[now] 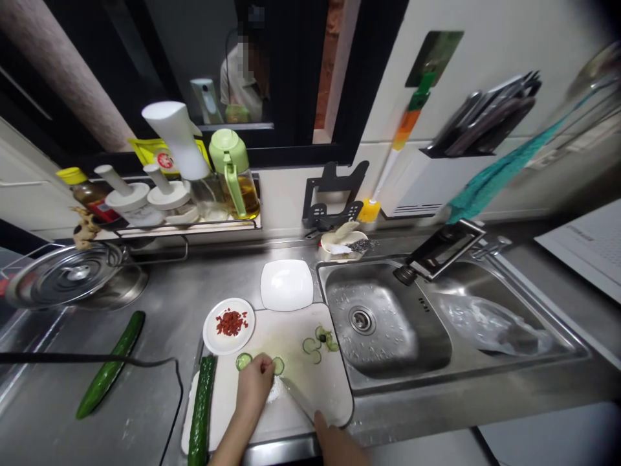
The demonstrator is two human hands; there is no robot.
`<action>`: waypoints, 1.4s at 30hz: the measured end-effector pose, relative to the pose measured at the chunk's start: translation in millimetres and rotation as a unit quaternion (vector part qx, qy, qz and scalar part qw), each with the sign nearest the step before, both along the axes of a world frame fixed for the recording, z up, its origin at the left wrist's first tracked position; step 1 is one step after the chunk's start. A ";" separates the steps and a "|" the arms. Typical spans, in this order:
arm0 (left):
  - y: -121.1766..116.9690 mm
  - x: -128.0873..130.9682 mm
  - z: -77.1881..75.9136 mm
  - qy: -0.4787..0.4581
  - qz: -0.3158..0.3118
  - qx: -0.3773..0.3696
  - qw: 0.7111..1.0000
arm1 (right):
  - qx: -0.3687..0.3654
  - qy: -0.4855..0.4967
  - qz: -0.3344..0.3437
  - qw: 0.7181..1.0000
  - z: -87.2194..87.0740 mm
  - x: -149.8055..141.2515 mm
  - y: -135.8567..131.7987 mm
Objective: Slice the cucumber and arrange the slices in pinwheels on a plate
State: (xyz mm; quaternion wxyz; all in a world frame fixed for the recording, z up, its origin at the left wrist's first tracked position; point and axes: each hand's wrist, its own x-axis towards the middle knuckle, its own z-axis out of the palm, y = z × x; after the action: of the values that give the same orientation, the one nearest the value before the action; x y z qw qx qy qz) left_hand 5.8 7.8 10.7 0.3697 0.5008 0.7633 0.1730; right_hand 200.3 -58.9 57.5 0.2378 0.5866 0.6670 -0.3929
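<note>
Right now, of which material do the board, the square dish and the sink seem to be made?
Board: probably plastic, matte; pale, no visible wood grain.
Square dish: perhaps ceramic or melamine, glossy; smooth white with reflections.
Sink: most likely stainless steel, satin; grey metallic sheen.

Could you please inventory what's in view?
Cutting board: 1, white, lower centre
Cucumbers: 2, green, board and counter
Slices: several, green, board
Knife: 1, silver, over board
Plate: 1, white, board corner
Bits: many, red, plate
Dish: 1, white, behind board
Sink: 1, silver, right
Tap: 1, black, sink
Bag: 1, clear, sink
Pot: 1, silver, left
Containers: several, mixed colours, shelf
Knife rack: 1, white, wall
Cloth: 1, teal, right
Window: 1, dark, back
Left hand: 1, bare, over board
Right hand: 1, bare, on knife
</note>
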 end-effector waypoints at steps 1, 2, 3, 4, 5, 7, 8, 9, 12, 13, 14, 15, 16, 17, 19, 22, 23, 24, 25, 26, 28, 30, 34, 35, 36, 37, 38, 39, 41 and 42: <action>-3.0 0.2 -1.0 -0.002 0.009 -0.001 1.000 | -0.001 0.002 -0.006 1.000 0.7 3.3 0.0; -5.5 0.6 -1.9 -0.004 0.016 -0.002 1.000 | -0.002 0.004 -0.014 1.000 1.3 6.1 0.0; -7.5 1.0 -2.9 -0.005 0.022 -0.003 1.000 | -0.002 0.006 -0.024 1.000 1.9 8.2 0.1; -8.9 1.4 -3.8 -0.005 0.027 -0.004 1.000 | -0.001 0.008 -0.034 0.999 2.8 9.3 0.5; -9.9 1.8 -4.7 -0.004 0.031 -0.003 1.000 | 0.001 0.008 -0.041 0.999 4.0 9.4 1.2; -10.7 2.8 -6.4 0.000 0.034 -0.001 0.999 | 0.007 0.003 -0.047 0.999 7.7 6.3 3.9; -10.7 3.3 -7.1 0.004 0.034 -0.001 0.999 | 0.008 -0.002 -0.047 0.999 10.2 3.4 5.8; -10.5 3.7 -7.6 0.009 0.032 -0.001 0.999 | 0.009 -0.005 -0.045 0.999 13.0 -0.3 8.0; -10.0 4.3 -8.7 0.024 0.026 0.001 0.999 | 0.015 -0.006 -0.034 0.999 21.4 -13.0 14.5; -9.8 4.3 -8.9 0.027 0.024 0.004 0.999 | 0.019 -0.004 -0.029 0.999 23.2 -16.9 16.2; -9.7 4.0 -9.1 0.028 0.022 0.006 0.999 | 0.024 -0.002 -0.021 1.000 24.2 -20.3 17.6; -9.5 3.7 -9.2 0.028 0.020 0.008 0.999 | 0.029 0.001 -0.013 1.000 24.2 -23.1 18.6; -9.3 3.4 -9.3 0.027 0.019 0.009 0.999 | 0.028 -0.001 -0.006 1.000 23.2 -25.3 19.2; -9.2 3.1 -9.2 0.027 0.017 0.009 0.999 | 0.028 -0.005 -0.002 1.000 21.3 -27.0 19.5; -8.9 2.7 -9.1 0.027 0.015 0.008 0.999 | 0.033 -0.009 -0.003 0.999 16.0 -29.0 19.5; -9.0 2.7 -9.2 0.027 0.014 0.015 0.999 | 0.048 -0.005 -0.004 0.999 9.3 -30.1 18.8; -9.2 2.8 -9.6 0.026 0.014 0.018 0.999 | 0.052 0.000 -0.002 0.999 8.2 -30.3 18.6; -9.3 2.8 -10.2 0.025 0.013 0.021 0.999 | 0.047 -0.003 -0.002 0.999 7.8 -30.5 18.5; -9.6 2.7 -11.0 0.024 0.012 0.022 0.999 | 0.042 -0.006 -0.001 0.999 7.8 -30.8 18.5; -9.8 2.7 -11.9 0.023 0.012 0.023 0.999 | 0.039 -0.008 -0.001 0.999 8.2 -31.2 18.6; -10.3 2.5 -13.8 0.024 0.013 0.025 0.999 | 0.041 -0.009 -0.001 0.999 9.9 -32.4 18.9; -10.8 2.5 -15.0 0.025 0.014 0.030 0.999 | 0.038 -0.009 -0.004 0.999 12.9 -34.1 20.1; -10.9 2.8 -14.2 0.024 0.008 0.038 0.999 | 0.019 -0.006 -0.011 1.000 23.8 -38.7 25.7; -10.8 2.9 -13.7 0.025 0.006 0.038 0.999 | 0.010 -0.006 -0.012 1.000 26.6 -40.0 27.2; -10.7 3.0 -13.2 0.027 0.005 0.037 0.999 | 0.007 -0.005 -0.011 1.000 28.8 -41.2 28.4; -10.6 3.1 -13.0 0.029 0.004 0.035 0.999 | 0.000 -0.008 -0.010 1.000 30.0 -42.4 29.3; -10.5 3.2 -12.9 0.031 0.003 0.034 0.999 | -0.004 -0.007 -0.008 1.000 30.1 -43.5 29.6; -10.5 3.3 -13.1 0.032 0.001 0.033 0.999 | -0.002 -0.004 -0.005 1.000 28.9 -44.6 29.4; -10.7 3.3 -14.0 0.034 0.001 0.032 0.999 | -0.014 -0.004 -0.008 1.000 23.1 -46.5 28.0; -10.9 3.3 -14.5 0.034 0.000 0.033 0.999 | -0.024 -0.008 -0.012 1.000 19.0 -47.3 27.1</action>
State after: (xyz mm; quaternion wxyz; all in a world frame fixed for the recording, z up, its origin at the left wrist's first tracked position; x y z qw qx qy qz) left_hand 9.1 -3.1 -3.8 0.3269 0.5181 0.7693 0.1815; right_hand 153.1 -31.8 76.5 0.2523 0.5919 0.6483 -0.4069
